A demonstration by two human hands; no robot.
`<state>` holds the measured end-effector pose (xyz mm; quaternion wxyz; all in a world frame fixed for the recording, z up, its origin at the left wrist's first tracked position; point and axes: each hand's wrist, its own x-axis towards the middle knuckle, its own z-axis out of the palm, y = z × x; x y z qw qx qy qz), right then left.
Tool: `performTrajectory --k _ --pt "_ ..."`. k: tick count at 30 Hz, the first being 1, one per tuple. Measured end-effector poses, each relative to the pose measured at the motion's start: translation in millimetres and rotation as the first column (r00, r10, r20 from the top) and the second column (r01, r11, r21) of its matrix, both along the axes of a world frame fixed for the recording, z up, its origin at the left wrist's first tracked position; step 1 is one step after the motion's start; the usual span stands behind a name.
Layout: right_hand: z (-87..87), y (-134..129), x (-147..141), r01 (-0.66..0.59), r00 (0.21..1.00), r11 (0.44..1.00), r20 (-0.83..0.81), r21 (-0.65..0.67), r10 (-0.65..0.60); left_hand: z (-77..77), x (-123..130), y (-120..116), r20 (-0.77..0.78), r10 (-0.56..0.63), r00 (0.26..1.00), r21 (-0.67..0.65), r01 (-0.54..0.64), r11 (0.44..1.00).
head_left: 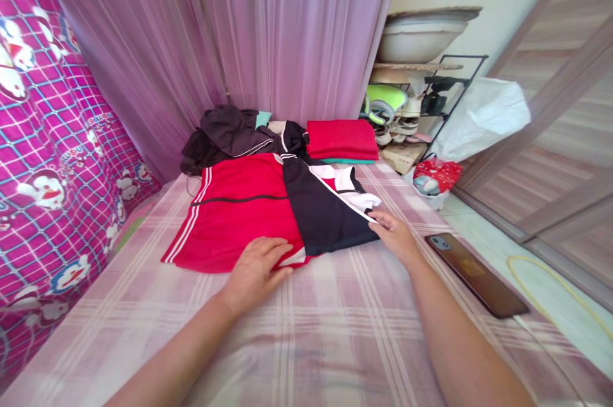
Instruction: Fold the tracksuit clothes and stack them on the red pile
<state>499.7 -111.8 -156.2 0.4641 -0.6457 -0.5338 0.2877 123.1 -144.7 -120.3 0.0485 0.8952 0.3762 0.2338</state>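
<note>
A red garment [239, 222] with white side stripes and a black zip lies spread on the plaid bedsheet [306, 330]. Its dark navy sleeve part [330, 222], edged in white, extends to the right, with a white and red piece [340, 177] beyond it. My left hand [258, 266] rests on the garment's near edge, fingers apart and holding nothing. At the navy part's right corner, the fingers of my right hand [390, 231] are pinched on the white-edged cloth.
Dark clothes [230, 129] are heaped at the back, beside a folded red stack [342, 138]. A phone [474, 273] with a cable lies at the right edge. Beyond stand a rack [460, 100] and plastic bags [483, 116]. Purple curtains [287, 30] hang behind.
</note>
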Motion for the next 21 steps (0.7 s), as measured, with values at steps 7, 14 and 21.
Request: performTrajectory --k 7,14,21 --pt "8.6 -10.9 1.9 0.026 0.999 0.998 -0.038 0.049 -0.024 -13.2 65.1 7.1 -0.007 -0.035 0.999 0.098 0.036 0.995" --pt "14.0 -18.7 16.0 -0.034 0.957 0.980 0.276 -0.196 0.088 -10.9 64.1 -7.4 -0.057 -0.127 0.990 0.061 0.131 0.990" --pt "40.1 -17.0 -45.4 -0.146 0.749 0.964 0.662 0.221 -0.038 -14.2 64.9 -5.2 0.042 -0.139 0.989 -0.019 0.140 0.990"
